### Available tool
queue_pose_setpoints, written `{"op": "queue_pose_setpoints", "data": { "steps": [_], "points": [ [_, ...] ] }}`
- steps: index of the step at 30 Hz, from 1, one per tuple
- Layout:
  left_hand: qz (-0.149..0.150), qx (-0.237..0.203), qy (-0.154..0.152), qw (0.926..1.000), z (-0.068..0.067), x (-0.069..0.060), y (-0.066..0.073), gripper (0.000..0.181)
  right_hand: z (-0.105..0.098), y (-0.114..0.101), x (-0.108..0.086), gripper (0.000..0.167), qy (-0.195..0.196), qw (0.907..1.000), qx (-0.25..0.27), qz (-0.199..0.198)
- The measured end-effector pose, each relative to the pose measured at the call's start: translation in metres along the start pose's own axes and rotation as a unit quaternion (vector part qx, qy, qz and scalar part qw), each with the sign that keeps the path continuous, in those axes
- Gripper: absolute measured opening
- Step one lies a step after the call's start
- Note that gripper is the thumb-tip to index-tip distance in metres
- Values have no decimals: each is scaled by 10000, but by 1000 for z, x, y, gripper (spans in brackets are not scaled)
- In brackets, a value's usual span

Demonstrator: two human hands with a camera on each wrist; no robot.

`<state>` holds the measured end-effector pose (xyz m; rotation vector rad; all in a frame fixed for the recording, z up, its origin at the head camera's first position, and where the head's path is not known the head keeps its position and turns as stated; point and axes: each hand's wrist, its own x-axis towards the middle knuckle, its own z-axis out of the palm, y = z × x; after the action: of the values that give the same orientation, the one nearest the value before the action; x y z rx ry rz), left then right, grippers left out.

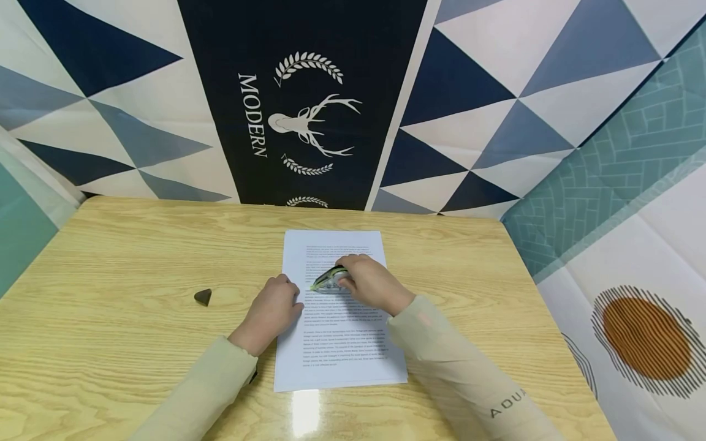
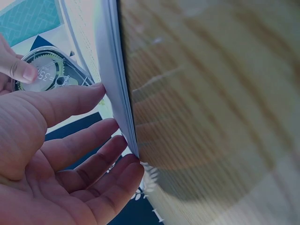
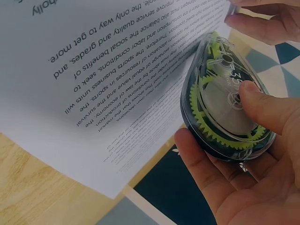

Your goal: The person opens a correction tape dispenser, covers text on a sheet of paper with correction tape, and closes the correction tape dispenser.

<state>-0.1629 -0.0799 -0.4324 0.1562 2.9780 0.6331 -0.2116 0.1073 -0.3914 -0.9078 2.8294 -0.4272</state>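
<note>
Printed sheets of paper point(image 1: 344, 375) lie stacked on the wooden table, upright from where I look. My right hand point(image 1: 374, 283) grips a correction tape dispenser point(image 1: 329, 282) with a clear case and green gears, thumb on one face and fingers under the other. The dispenser's tip point(image 3: 213, 40) meets the text near the page's left margin. At the stack's left edge rests my left hand point(image 1: 274, 309). In the left wrist view its thumb point(image 2: 77, 103) and loosely bent fingers touch the paper's edge, without plainly pinching it.
A small dark wedge-shaped piece point(image 1: 203, 297) lies on the table point(image 1: 138, 257) left of the paper. Patterned cloth point(image 1: 309, 37) with a deer print hangs behind the table's far edge. More cloth point(image 1: 634, 257) is on the right side.
</note>
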Motion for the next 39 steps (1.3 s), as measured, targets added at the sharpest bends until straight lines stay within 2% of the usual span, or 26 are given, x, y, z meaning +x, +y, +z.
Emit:
{"op": "queue_pose_setpoints", "data": {
  "steps": [13, 22, 30, 39],
  "points": [
    [-70, -44, 5, 10000, 0, 1, 1, 23, 0, 2, -1, 34, -3, 10000, -66, 49],
    [-84, -28, -3, 10000, 0, 0, 2, 23, 4, 7, -2, 36, -13, 9999, 40, 167],
    [-7, 32, 67, 10000, 1, -1, 1, 21, 5, 11, -3, 35, 64, 9998, 163, 133],
    [-43, 74, -2, 10000, 0, 0, 2, 22, 5, 14, -7, 35, 142, 9993, 329, 135]
  ]
}}
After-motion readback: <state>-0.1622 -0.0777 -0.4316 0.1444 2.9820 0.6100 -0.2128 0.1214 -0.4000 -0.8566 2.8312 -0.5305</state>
